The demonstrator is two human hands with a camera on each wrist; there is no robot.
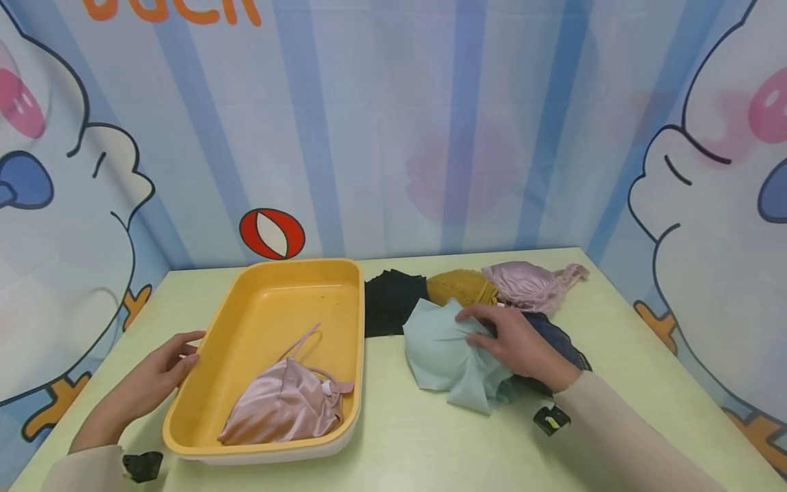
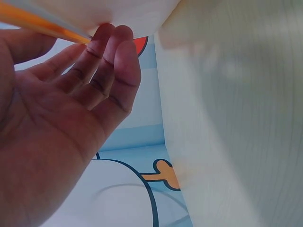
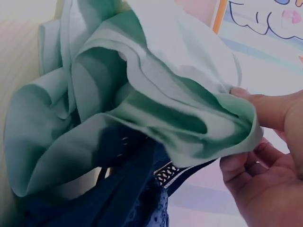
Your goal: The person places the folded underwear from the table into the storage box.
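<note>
Pinching a pale green garment [image 1: 439, 352] between thumb and fingers, the person's right hand [image 1: 518, 339] is working to the right of a yellow tray [image 1: 295, 301] as I am watching from afar. The garment is bunching at mid-table, and a dark navy piece [image 1: 556, 338] with patterned trim is lying partly beneath it. I cannot tell how much of the green cloth is touching the tabletop. The left hand [image 1: 156, 372], fingers loosely bent, is resting against the tray's left edge without clasping anything that I am seeing. Inside the tray, toward its near end, a satiny pink garment [image 1: 279, 410] is lying with its thin strap curling upward. Behind the green cloth, a black garment [image 1: 393, 301], a mustard one [image 1: 455, 283] and a lilac one [image 1: 522, 283] are forming a row. Everything is sitting on a pale yellow-green table [image 1: 424, 444], its faint grain showing in the left wrist view. A blue-striped backdrop [image 1: 381, 137] is rising behind and along both sides, where white cartoon birds are flanking the scene; a red-and-white ball motif [image 1: 250, 232] is appearing just above the table's back edge, and orange lettering [image 1: 154, 14] is running off the top.
</note>
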